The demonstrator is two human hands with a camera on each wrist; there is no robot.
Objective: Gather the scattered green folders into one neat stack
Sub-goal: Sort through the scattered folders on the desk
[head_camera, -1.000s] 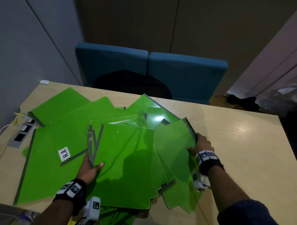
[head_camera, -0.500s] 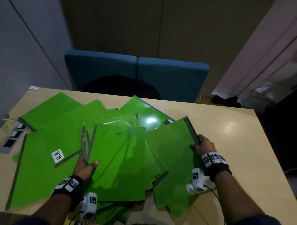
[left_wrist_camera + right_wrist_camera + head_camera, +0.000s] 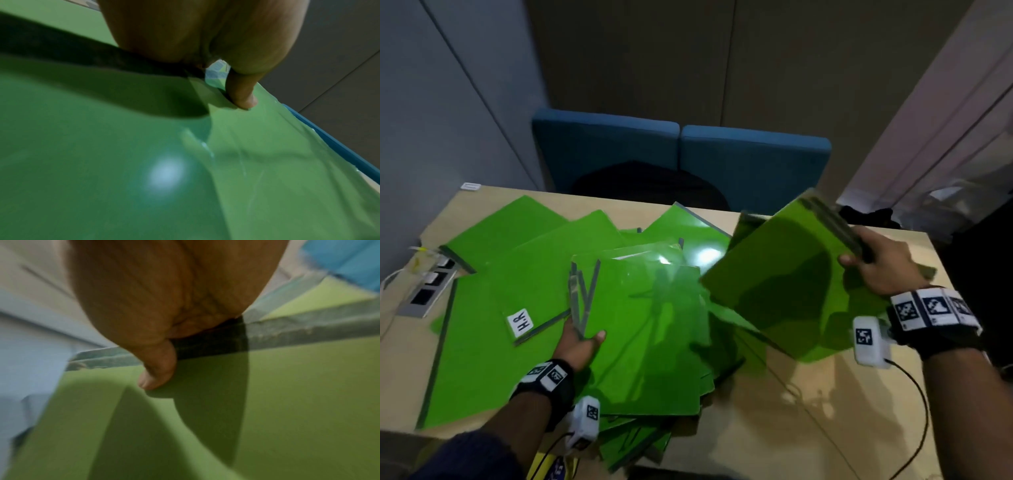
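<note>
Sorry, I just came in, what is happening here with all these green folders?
A person is gathering green folders scattered over a wooden table. The right hand grips a folder by its grey spine and holds it tilted above the table. The left hand holds the spine edges of the central pile. Several folders, one labelled H.R, lie fanned out to the left, not yet stacked.
</note>
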